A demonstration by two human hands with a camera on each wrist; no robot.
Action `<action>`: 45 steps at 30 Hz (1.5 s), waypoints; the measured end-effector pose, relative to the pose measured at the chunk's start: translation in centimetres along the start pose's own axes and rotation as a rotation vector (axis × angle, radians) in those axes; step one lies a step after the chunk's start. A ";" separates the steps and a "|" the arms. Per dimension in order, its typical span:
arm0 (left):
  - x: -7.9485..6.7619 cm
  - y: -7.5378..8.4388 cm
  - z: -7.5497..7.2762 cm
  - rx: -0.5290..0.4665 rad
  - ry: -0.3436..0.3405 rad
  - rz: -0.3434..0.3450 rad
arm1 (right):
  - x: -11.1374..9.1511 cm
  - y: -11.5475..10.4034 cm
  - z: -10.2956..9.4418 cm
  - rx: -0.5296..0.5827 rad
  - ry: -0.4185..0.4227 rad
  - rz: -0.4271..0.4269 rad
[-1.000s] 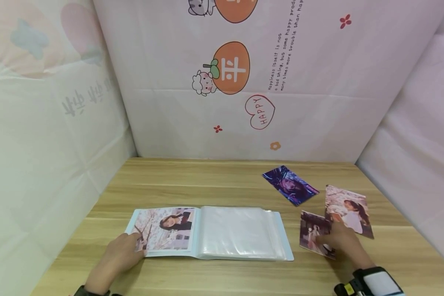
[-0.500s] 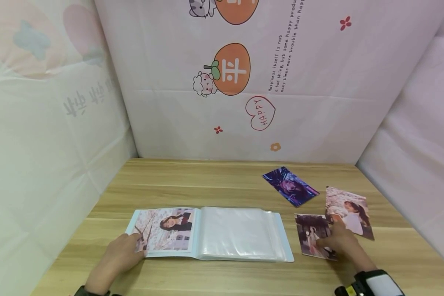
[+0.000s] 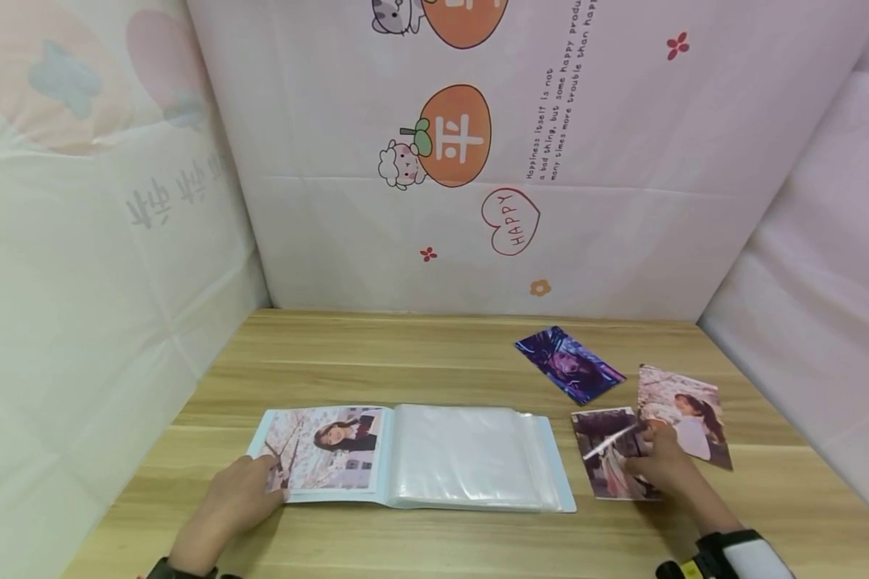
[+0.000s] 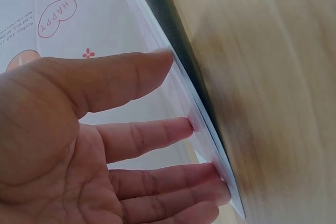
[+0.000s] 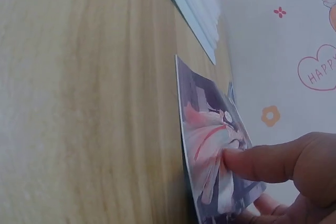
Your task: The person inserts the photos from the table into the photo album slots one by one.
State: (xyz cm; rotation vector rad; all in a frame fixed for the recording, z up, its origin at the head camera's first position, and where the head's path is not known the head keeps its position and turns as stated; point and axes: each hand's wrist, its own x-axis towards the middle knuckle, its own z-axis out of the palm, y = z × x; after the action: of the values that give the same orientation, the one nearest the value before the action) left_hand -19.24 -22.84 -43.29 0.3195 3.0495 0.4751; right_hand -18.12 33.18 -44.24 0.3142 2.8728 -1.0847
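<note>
An open photo album point(image 3: 471, 454) with pale blue covers lies on the table. Its left page shows a blossom photo point(image 3: 324, 450) of a person in a dark jacket; clear sleeves lie on the right. My left hand point(image 3: 239, 492) rests on the album's lower left corner, fingertips and thumb touching the page, fingers fairly straight in the left wrist view. To the right of the album my right hand point(image 3: 669, 465) pinches a dark photo point(image 5: 202, 103) of a figure in pale clothing. The thumb lies on its face, the other fingers partly hidden behind it. A bright glare streak crosses this photo.
A pink blossom photo point(image 3: 695, 434) lies just beyond my right hand, partly covered by it. Farther back is a purple-blue photo point(image 3: 568, 363). Printed white cloth walls point(image 3: 376, 249) stand behind and at both sides of the wooden table point(image 3: 376, 354).
The dark photo in my right hand has turned and shifted slightly left, squarer to the album, and now catches a streak of light. My left hand and the album stay put.
</note>
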 end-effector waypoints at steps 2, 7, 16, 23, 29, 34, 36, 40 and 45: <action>0.0 0.0 0.0 0.002 0.004 -0.010 | 0.0 0.3 0.0 0.038 0.021 -0.024; 0.0 0.2 -0.1 -0.004 -0.009 -0.047 | -0.2 0.7 -0.2 0.090 0.039 -0.053; 0.1 0.8 -0.4 -0.039 -0.039 -0.138 | -0.4 0.8 -0.3 0.250 0.056 -0.023; -0.1 1.3 -1.1 -0.076 -0.020 -0.166 | -0.7 -0.5 -0.2 0.371 0.084 -0.008; -0.2 2.0 -1.9 -0.081 -0.029 -0.185 | -0.9 -2.2 0.1 0.370 0.123 -0.013; -0.4 2.4 -2.0 -0.080 -0.016 -0.188 | -0.9 -3.1 0.6 0.441 0.110 -0.020; -0.4 2.8 -2.1 -0.083 0.011 -0.172 | -0.8 -3.4 0.9 0.477 0.112 -0.025; 0.1 4.0 -1.8 -0.143 0.083 -0.085 | -0.7 -4.5 1.9 0.530 0.084 -0.028; 0.9 6.2 -1.5 -0.337 0.133 0.028 | -0.8 -6.8 3.3 0.591 0.024 -0.060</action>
State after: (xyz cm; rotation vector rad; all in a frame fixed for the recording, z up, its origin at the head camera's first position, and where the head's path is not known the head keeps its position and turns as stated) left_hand -19.00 -17.31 -40.01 0.3257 3.0144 1.0322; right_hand -18.78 25.85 -42.19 0.2611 2.5234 -1.9355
